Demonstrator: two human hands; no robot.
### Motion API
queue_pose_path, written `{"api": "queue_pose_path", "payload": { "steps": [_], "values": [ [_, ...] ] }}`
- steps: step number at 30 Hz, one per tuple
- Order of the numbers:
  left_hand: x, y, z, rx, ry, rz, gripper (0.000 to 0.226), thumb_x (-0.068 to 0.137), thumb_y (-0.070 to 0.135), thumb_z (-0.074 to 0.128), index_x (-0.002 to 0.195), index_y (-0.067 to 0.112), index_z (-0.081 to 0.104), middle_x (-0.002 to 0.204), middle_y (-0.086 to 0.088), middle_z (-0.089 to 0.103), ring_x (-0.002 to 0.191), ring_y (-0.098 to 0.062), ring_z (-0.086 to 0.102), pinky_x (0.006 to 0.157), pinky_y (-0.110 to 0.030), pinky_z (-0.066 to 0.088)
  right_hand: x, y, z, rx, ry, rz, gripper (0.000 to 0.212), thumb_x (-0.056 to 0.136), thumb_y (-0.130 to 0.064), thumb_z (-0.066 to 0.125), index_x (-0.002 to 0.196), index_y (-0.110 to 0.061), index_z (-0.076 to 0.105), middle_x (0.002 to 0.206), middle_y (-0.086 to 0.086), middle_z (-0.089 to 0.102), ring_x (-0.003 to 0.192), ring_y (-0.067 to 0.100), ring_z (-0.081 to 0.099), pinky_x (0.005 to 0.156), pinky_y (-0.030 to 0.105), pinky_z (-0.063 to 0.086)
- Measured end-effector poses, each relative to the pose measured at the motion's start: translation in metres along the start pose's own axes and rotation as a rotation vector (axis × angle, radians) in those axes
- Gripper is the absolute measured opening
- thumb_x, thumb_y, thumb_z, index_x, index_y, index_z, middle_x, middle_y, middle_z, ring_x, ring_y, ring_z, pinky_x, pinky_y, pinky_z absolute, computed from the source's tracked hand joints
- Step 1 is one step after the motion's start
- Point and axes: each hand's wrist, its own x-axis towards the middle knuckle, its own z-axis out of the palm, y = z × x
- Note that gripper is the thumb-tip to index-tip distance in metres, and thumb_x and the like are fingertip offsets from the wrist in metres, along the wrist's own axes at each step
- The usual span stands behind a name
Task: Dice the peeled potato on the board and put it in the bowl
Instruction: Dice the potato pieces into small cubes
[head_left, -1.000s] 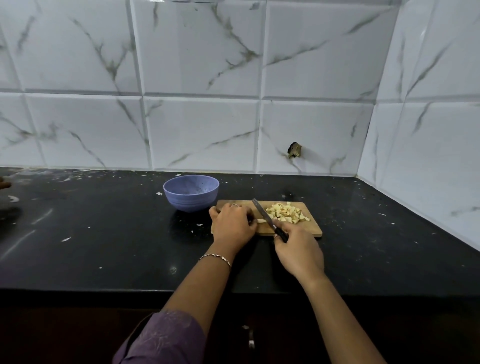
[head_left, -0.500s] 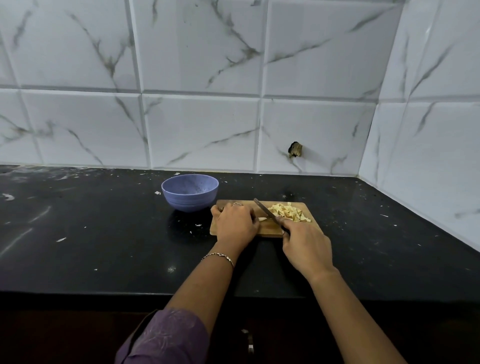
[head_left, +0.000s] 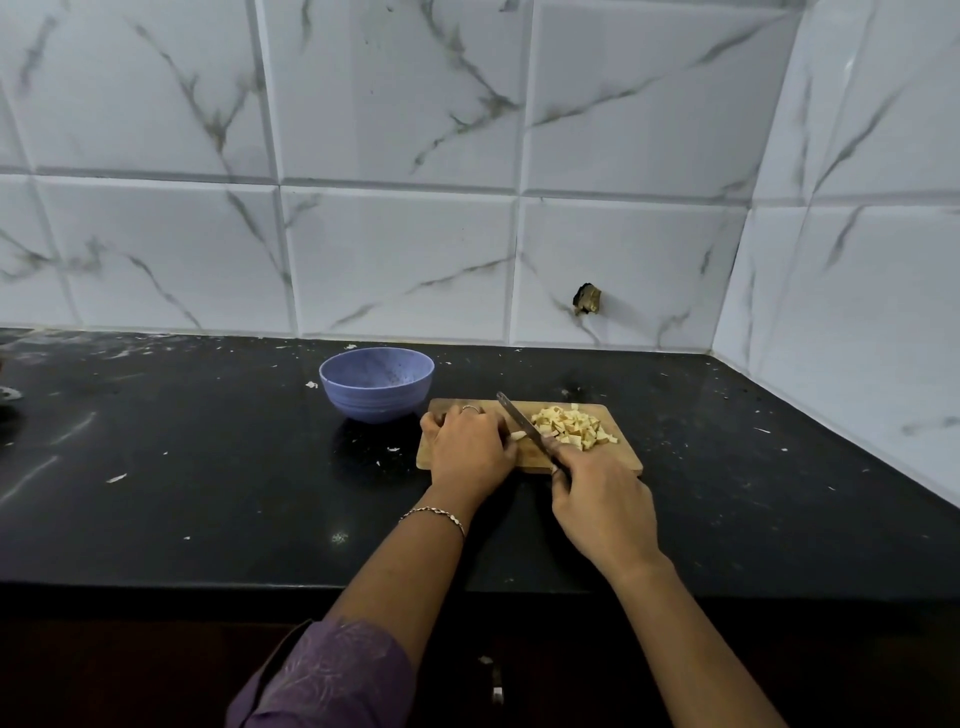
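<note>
While diced potato (head_left: 571, 427) lies on board (head_left: 621, 460) | bowl (head_left: 376, 395) stands beside

A black countertop (head_left: 208, 493) stretches in front of me, dusted with pale scraps (head_left: 116, 478), mostly on its left half and along its back edge. Behind the countertop rises a wall of white tiles (head_left: 395, 260) veined with grey, and low on it, just above the countertop's back edge, one tile has a ragged dark hole (head_left: 587, 300). Below the countertop's front edge I make out a small metal handle (head_left: 496, 686) in the dark.
</note>
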Motion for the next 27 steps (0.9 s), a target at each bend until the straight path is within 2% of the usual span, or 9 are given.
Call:
{"api": "queue_pose_path", "payload": {
  "steps": [3,8,11,16,21,27],
  "values": [
    [0.001,-0.002,0.002,-0.024,-0.002,-0.017,0.024,0.091,0.043,0.055,0.096,0.027,0.071,0.107,0.003,0.067,0.114,-0.020,0.051,0.096,-0.044,0.027,0.002,-0.001,0.002,-0.082,-0.026,-0.059,0.042,0.099,-0.023,0.051,0.138,-0.036,0.053,0.092,-0.009,0.067,0.082,0.009,0.061,0.067,0.023,0.046],
    [-0.002,-0.001,-0.003,-0.034,0.001,-0.060,0.020,0.091,0.041,0.056,0.098,0.029,0.072,0.107,0.004,0.066,0.114,-0.020,0.050,0.096,-0.044,0.027,0.004,-0.004,0.007,-0.165,-0.052,-0.116,0.044,0.099,-0.016,0.049,0.140,-0.031,0.050,0.091,-0.007,0.065,0.080,0.011,0.061,0.070,0.029,0.053],
    [-0.003,-0.004,-0.003,-0.040,0.019,-0.112,0.021,0.088,0.045,0.058,0.093,0.030,0.072,0.105,0.006,0.067,0.112,-0.019,0.052,0.093,-0.043,0.028,0.003,-0.004,0.009,-0.166,-0.049,-0.100,0.046,0.099,-0.016,0.049,0.142,-0.032,0.048,0.098,-0.006,0.065,0.085,0.013,0.062,0.071,0.029,0.053],
    [0.001,-0.003,-0.001,-0.035,0.027,-0.105,0.023,0.089,0.047,0.060,0.091,0.028,0.072,0.105,0.007,0.066,0.111,-0.018,0.053,0.093,-0.043,0.028,0.000,-0.004,0.008,-0.077,0.027,0.002,0.043,0.099,-0.021,0.051,0.139,-0.036,0.052,0.093,-0.009,0.067,0.083,0.012,0.064,0.067,0.029,0.053],
    [0.003,-0.002,-0.001,-0.024,0.016,-0.080,0.019,0.090,0.043,0.060,0.095,0.030,0.073,0.107,0.007,0.067,0.113,-0.018,0.052,0.093,-0.044,0.027,-0.003,-0.005,0.008,-0.013,0.041,-0.033,0.041,0.099,-0.025,0.053,0.138,-0.036,0.053,0.092,-0.009,0.068,0.082,0.009,0.063,0.068,0.027,0.052],
    [0.003,-0.001,-0.003,-0.015,0.006,-0.071,0.021,0.092,0.043,0.058,0.102,0.031,0.072,0.111,0.006,0.066,0.115,-0.019,0.051,0.095,-0.044,0.027,0.006,-0.009,0.012,-0.134,-0.034,-0.115,0.038,0.097,-0.015,0.051,0.133,-0.028,0.055,0.096,-0.006,0.067,0.085,0.013,0.063,0.069,0.027,0.048]
  ]
}}
